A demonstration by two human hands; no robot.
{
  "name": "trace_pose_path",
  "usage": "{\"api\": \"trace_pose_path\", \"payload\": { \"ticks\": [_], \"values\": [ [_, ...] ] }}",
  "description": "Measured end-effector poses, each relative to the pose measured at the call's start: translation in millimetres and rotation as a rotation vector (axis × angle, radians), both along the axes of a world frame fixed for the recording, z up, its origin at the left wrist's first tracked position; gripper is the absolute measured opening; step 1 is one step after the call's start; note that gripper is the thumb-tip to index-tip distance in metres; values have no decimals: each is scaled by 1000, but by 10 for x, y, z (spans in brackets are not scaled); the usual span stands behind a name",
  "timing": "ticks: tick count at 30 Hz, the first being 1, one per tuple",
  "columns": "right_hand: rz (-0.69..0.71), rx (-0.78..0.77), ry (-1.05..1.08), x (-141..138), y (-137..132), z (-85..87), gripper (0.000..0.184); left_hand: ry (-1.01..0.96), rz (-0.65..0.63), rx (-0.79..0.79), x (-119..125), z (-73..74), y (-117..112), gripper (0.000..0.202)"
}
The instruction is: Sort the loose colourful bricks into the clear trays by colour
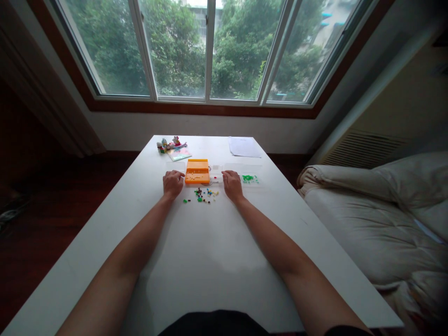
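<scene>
Beside the left edge of an orange plastic case rests my left hand, its fingers loosely bent but apart, with nothing visible in them. The case has a raised back part, and small pale pieces lie on its front part. To the right of the case, my right hand lies at a clear plastic tray, fingers loosely spread and no held thing visible. Small green pieces sit in the clear tray right of that hand. Between my hands, a loose pile of tiny coloured building bricks is scattered in front of the case.
Small toy figures and a pale coloured card are at the far left of the white table. White paper sheets lie at the far right. A cream sofa stands to the right, a window ahead.
</scene>
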State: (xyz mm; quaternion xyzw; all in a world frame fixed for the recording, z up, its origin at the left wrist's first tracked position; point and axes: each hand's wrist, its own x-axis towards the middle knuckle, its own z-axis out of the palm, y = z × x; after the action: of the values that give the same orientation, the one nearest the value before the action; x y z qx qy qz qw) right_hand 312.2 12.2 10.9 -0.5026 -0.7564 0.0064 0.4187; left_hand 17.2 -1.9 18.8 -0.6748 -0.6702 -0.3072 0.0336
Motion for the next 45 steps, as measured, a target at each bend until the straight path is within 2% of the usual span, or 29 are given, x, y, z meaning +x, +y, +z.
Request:
{"api": "trace_pose_path", "payload": {
  "ticks": [6,15,20,26,29,39,45],
  "values": [
    [-95,-35,181,194,190,-95,47,-13,-40,10,-2,-10,2,27],
    [-91,-37,180,213,179,-93,42,-11,-46,-4,8,-1,-6,26],
    [24,-34,44,114,91,-68,27,-7,-54,3,18,-5,-8,25],
    [271,-58,-140,-69,-83,-23,16,-4,-70,4,31,-12,-10,24],
    [342,-64,-219,-119,-130,-15,13,-2,-81,4,37,-19,-8,24],
    [404,-37,-265,-210,-116,-81,8,9,-106,45,54,-50,0,23],
    [395,-46,-310,-250,-133,-94,6,12,-141,52,78,-55,-10,22]
  ]
}}
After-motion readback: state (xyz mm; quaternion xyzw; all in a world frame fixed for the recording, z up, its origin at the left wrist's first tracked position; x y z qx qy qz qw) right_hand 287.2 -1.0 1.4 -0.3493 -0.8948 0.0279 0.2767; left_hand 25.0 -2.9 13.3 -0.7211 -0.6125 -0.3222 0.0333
